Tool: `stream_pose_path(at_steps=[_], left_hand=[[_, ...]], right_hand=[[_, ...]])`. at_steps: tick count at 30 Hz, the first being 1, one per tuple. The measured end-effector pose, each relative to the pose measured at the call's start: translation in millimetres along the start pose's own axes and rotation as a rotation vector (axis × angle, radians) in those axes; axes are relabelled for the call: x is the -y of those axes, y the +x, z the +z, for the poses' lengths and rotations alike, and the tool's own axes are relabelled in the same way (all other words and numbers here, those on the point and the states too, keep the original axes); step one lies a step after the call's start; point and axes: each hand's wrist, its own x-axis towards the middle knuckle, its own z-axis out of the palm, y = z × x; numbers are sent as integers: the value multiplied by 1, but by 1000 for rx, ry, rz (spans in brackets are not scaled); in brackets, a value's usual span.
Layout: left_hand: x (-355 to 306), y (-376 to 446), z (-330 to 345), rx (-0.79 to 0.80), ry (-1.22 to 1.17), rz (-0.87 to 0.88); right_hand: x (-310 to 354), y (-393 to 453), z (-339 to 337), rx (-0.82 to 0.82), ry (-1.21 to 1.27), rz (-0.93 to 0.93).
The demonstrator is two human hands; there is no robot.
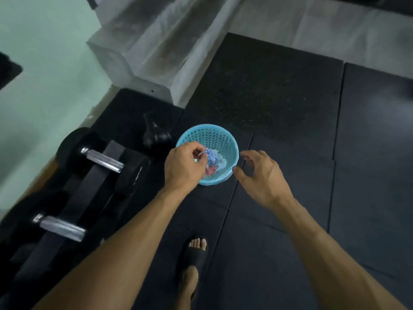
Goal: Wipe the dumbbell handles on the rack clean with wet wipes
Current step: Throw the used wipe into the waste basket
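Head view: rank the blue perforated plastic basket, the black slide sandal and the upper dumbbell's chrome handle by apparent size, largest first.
1. Blue perforated plastic basket
2. Black slide sandal, though it lies nearer the camera, so this is unsure
3. Upper dumbbell's chrome handle

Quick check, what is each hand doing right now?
Left hand: fingers pinch a small whitish piece over the blue basket; what it is cannot be told.
Right hand: open, loosely curled, holding nothing.
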Motion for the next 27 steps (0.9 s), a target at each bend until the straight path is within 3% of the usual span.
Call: stream_pose_path(at_steps=[6,11,14,20,27], left_hand=[[35,65,37,264,73,-61],[23,65,27,428,183,26],[-6,62,22,606,261,107],[-97,19,32,836,364,340],[-216,-109,62,964,412,699]], right_hand=[[-17,75,26,32,29,101],[-12,85,15,25,54,147],[-11,73,-15,-42,70,194],[-38,-5,-83,-210,70,321],[-104,-187,-154,-482,55,535]])
